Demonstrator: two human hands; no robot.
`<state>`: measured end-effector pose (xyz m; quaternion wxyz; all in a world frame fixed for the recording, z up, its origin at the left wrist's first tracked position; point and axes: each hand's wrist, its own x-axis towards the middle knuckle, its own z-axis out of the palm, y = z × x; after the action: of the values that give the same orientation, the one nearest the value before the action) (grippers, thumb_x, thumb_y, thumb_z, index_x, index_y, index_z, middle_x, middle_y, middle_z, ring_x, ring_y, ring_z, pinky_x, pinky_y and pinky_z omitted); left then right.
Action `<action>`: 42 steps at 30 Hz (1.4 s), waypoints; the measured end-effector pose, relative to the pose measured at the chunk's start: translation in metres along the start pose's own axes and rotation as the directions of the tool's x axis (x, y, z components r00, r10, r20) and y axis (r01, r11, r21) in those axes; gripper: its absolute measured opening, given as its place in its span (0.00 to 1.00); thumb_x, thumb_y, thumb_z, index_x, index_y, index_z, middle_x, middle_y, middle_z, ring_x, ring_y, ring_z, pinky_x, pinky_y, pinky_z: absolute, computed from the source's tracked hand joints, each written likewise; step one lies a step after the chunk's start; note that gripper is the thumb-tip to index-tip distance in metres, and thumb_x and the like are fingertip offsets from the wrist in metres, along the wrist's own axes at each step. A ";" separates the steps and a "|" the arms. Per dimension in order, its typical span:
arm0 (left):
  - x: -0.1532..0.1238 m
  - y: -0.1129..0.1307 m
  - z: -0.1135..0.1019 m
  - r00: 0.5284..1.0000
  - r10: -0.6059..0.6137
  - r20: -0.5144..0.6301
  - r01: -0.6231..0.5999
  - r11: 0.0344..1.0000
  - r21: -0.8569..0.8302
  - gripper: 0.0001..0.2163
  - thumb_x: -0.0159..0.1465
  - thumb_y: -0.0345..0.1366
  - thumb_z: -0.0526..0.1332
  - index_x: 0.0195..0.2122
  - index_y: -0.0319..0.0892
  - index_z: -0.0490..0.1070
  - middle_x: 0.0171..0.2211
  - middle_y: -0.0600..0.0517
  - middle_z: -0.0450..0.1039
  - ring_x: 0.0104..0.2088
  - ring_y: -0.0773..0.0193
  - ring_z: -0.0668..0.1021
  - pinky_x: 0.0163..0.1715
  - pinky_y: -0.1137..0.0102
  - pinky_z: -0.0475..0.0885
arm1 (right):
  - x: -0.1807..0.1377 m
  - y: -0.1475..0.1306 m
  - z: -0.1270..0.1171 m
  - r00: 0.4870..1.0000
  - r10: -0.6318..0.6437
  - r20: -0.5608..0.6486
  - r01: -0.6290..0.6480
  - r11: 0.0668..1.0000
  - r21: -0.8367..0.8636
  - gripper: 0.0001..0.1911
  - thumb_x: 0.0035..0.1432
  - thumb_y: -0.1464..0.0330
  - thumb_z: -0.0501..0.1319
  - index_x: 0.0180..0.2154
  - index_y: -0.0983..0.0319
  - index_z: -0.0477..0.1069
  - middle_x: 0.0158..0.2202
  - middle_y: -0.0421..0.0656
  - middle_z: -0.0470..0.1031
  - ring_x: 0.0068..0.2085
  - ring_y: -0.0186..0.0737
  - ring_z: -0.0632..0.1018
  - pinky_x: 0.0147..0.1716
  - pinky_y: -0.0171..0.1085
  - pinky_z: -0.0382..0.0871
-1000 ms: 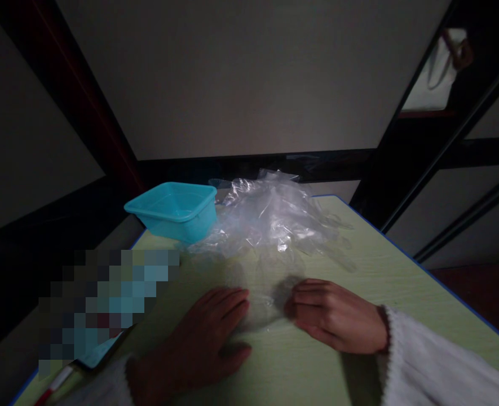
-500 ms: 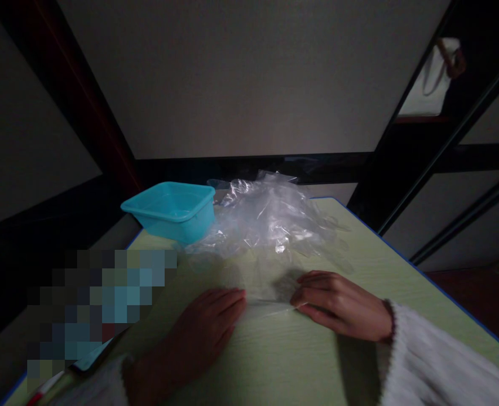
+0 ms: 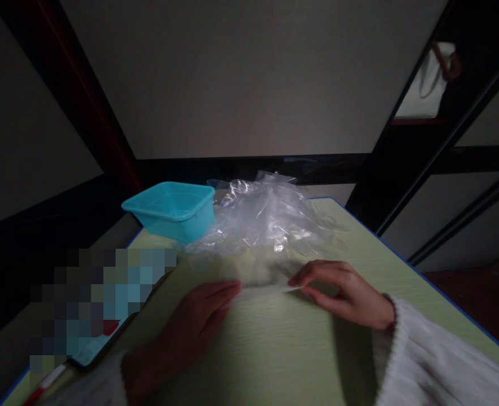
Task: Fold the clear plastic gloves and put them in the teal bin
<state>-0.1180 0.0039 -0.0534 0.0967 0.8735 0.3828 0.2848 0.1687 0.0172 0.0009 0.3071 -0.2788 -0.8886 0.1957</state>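
Observation:
A clear, thin disposable plastic glove [image 3: 264, 288] stretches between my hands, low over the pale green table [image 3: 291, 355]. My left hand [image 3: 202, 310] pinches its left end, fingers pressed together. At the right end, the thumb and fingertips of my right hand [image 3: 346, 293] close on the edge nearest me. Just beyond lies a loose heap of clear plastic gloves [image 3: 270, 211], crumpled and shiny, with rounded finger tips showing at its right side. The far part of the held glove blends into the heap, so its outline is hard to make out.
A turquoise plastic basin [image 3: 177, 225] stands at the back left, touching the heap. A blurred-out flat device [image 3: 92, 347] and a red and white pen [image 3: 44, 386] lie along the left edge. Behind the table rise dark-framed panels [image 3: 253, 84]. A white bag [image 3: 427, 90] sits at upper right.
Both hands have shifted slightly away from me with the glove's near edge. My right hand's fingers have arched up, with a gap between thumb and forefinger.

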 end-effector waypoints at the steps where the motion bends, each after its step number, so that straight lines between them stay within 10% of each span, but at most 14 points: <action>1: 0.001 0.001 -0.003 1.000 -0.010 -0.002 0.010 1.000 -0.022 0.15 0.65 0.34 0.50 0.52 0.46 0.69 0.49 0.51 0.74 0.47 0.60 0.76 0.49 0.65 0.71 | 0.000 -0.001 0.000 0.999 0.020 -0.033 -0.019 0.999 0.029 0.05 0.60 0.73 0.55 0.35 0.63 0.69 0.34 0.45 0.79 0.36 0.36 0.79 0.34 0.34 0.72; 9: 0.013 0.022 -0.035 0.997 -0.028 -0.074 0.022 0.996 -0.081 0.13 0.65 0.37 0.52 0.41 0.47 0.75 0.37 0.52 0.80 0.35 0.61 0.81 0.37 0.69 0.76 | 0.001 -0.009 0.004 0.953 0.097 -0.287 -0.046 0.983 0.177 0.06 0.59 0.70 0.57 0.29 0.61 0.66 0.23 0.41 0.75 0.24 0.33 0.76 0.22 0.31 0.69; 15: 0.013 0.035 -0.046 0.984 -0.175 0.031 0.172 0.891 -0.419 0.16 0.63 0.45 0.54 0.27 0.47 0.79 0.23 0.54 0.79 0.23 0.63 0.79 0.26 0.71 0.75 | 0.004 -0.021 0.004 0.938 0.276 -0.207 -0.116 0.818 0.563 0.11 0.58 0.62 0.60 0.28 0.60 0.64 0.19 0.39 0.74 0.18 0.32 0.75 0.17 0.30 0.69; 20: 0.021 0.036 -0.040 0.831 -0.484 0.275 0.503 0.440 -0.744 0.19 0.56 0.53 0.59 0.24 0.42 0.77 0.20 0.50 0.77 0.19 0.62 0.77 0.19 0.70 0.73 | 0.009 -0.015 0.008 0.917 0.394 -0.055 -0.228 0.633 0.740 0.13 0.56 0.60 0.61 0.28 0.61 0.62 0.16 0.35 0.71 0.15 0.28 0.72 0.15 0.26 0.66; 25: 0.028 0.030 -0.027 0.656 -0.681 0.326 0.621 0.241 -0.746 0.14 0.52 0.46 0.64 0.24 0.38 0.72 0.21 0.51 0.75 0.22 0.63 0.76 0.21 0.71 0.72 | 0.013 0.007 0.027 0.818 0.557 0.146 -0.484 0.528 0.697 0.17 0.52 0.56 0.62 0.29 0.62 0.60 0.22 0.39 0.75 0.20 0.29 0.76 0.19 0.28 0.69; 32: 0.032 0.012 -0.009 0.618 -0.724 0.306 0.700 0.330 -0.633 0.15 0.51 0.44 0.63 0.16 0.40 0.62 0.10 0.61 0.57 0.12 0.73 0.64 0.12 0.79 0.59 | 0.013 0.025 0.045 0.800 0.580 0.153 -0.542 0.589 0.599 0.15 0.52 0.57 0.59 0.29 0.61 0.59 0.23 0.40 0.74 0.22 0.32 0.76 0.21 0.32 0.71; 38: 0.034 0.006 -0.013 0.604 -0.739 0.298 0.733 0.367 -0.573 0.14 0.55 0.41 0.57 0.39 0.38 0.65 0.17 0.58 0.68 0.14 0.66 0.72 0.14 0.75 0.65 | 0.011 0.029 0.040 0.808 0.586 0.070 -0.552 0.710 0.437 0.10 0.53 0.60 0.53 0.28 0.61 0.59 0.19 0.37 0.69 0.18 0.33 0.73 0.18 0.33 0.67; 42: 0.028 0.004 -0.015 0.741 -0.670 0.028 0.633 0.685 -0.361 0.16 0.58 0.40 0.53 0.46 0.38 0.63 0.19 0.58 0.68 0.14 0.66 0.70 0.14 0.73 0.65 | 0.009 0.024 0.032 0.823 0.558 -0.107 -0.524 0.819 0.233 0.04 0.52 0.67 0.55 0.28 0.61 0.61 0.19 0.36 0.64 0.20 0.34 0.68 0.19 0.34 0.64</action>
<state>-0.1085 0.0206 -0.0273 0.3237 0.6320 0.6162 0.3406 0.1512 0.0355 -0.0315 0.3391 -0.5049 -0.7193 0.3357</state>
